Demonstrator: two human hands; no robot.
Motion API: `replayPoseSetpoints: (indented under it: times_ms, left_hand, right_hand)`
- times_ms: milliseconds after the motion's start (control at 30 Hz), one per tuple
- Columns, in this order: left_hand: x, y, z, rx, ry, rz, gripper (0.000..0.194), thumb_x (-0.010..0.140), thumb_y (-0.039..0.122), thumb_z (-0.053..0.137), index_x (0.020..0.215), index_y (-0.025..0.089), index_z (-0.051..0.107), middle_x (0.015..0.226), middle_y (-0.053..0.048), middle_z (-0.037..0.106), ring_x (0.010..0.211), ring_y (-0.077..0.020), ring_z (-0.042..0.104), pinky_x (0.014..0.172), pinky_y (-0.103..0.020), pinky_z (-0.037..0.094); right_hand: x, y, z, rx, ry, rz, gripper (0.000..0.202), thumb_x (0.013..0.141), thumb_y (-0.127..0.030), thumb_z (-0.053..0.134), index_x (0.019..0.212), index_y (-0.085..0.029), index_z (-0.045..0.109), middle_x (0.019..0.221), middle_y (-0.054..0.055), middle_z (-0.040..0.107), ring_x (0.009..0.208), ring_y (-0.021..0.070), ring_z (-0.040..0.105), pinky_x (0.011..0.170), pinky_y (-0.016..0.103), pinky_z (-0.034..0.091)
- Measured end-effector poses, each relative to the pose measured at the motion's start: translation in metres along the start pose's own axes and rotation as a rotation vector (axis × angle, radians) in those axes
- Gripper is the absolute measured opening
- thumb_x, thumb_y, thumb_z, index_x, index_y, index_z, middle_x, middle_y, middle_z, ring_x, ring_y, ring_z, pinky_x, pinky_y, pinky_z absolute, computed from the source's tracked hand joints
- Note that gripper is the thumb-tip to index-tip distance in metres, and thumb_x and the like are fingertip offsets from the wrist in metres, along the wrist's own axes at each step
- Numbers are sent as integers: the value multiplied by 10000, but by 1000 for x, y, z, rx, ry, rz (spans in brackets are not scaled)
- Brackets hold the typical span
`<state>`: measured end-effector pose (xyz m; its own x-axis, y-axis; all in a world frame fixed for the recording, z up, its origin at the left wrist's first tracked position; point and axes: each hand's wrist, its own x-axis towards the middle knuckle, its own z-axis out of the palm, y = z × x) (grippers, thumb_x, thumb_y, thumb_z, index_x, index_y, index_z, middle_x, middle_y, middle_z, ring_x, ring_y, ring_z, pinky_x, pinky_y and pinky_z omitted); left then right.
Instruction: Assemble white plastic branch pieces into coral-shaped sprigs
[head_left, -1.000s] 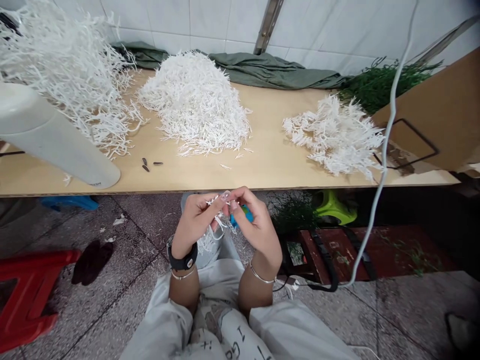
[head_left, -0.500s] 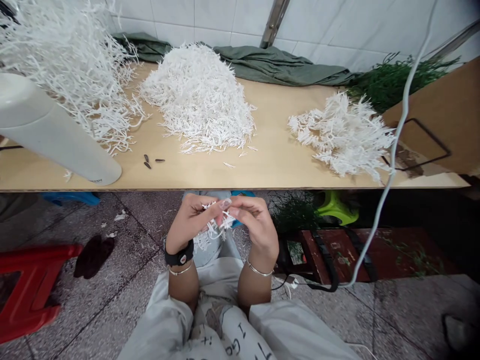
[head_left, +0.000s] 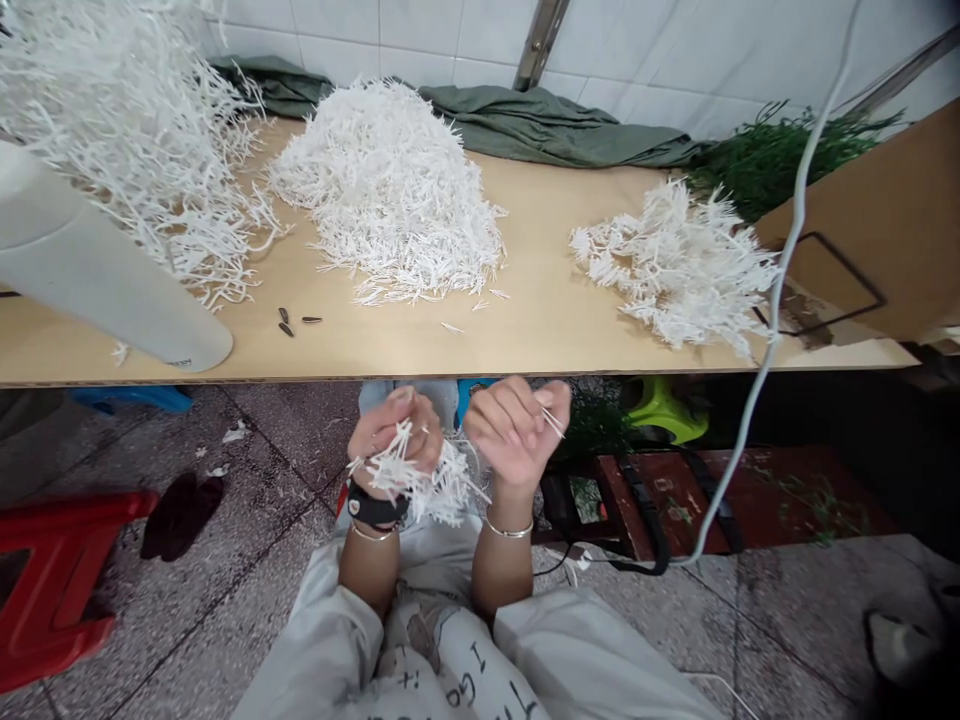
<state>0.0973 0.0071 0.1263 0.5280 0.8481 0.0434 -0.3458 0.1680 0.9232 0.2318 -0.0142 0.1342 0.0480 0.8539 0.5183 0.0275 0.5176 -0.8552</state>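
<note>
In front of the table edge, below its level, my left hand (head_left: 397, 425) is closed on a branching white plastic sprig (head_left: 442, 487), which hangs out below the fingers. My right hand (head_left: 514, 430) is apart from it, turned up and curled. A few thin white plastic sprig tips (head_left: 554, 424) stick out between its thumb and fingers. On the table, a dense heap of small white pieces (head_left: 405, 195) lies beyond my hands. A looser pile of white sprigs (head_left: 675, 265) lies to the right, and a tall tangle of white strands (head_left: 127, 150) to the left.
A white bottle (head_left: 112, 270) stands at the table's left front, with three sunflower seeds (head_left: 286, 328) near it. A pale cable (head_left: 750, 430) hangs down on the right, before a cardboard box (head_left: 885, 220). Below are a red stool (head_left: 67, 590) and a green stool (head_left: 667, 410).
My hands have come apart. The right one has moved right and turned up with thin white tips in its pinch; the left has drawn down with the sprig, now more visible.
</note>
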Motion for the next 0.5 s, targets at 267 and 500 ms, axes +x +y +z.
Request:
replayPoseSetpoints:
  times_ms: [267,500]
  left_hand:
    - [5,15,3,-230,197,60,488,715,556,663,540,159,440,497,47,322,361,-14,191,308,-175,193]
    - [10,13,6,-189,229,37,333,787,449,624,632,171,527,474,54,297,382,-35,249,370,-189,255]
  right_hand:
    - [18,22,-26,-142,579,121,142,837,-333,557,817,-198,520,717,1,524,569,95,461,531,238,387]
    - [26,58,-14,-549,530,68,267,838,-287,557,1078,-171,569,1145,113,598,1099,204,517,951,395,406]
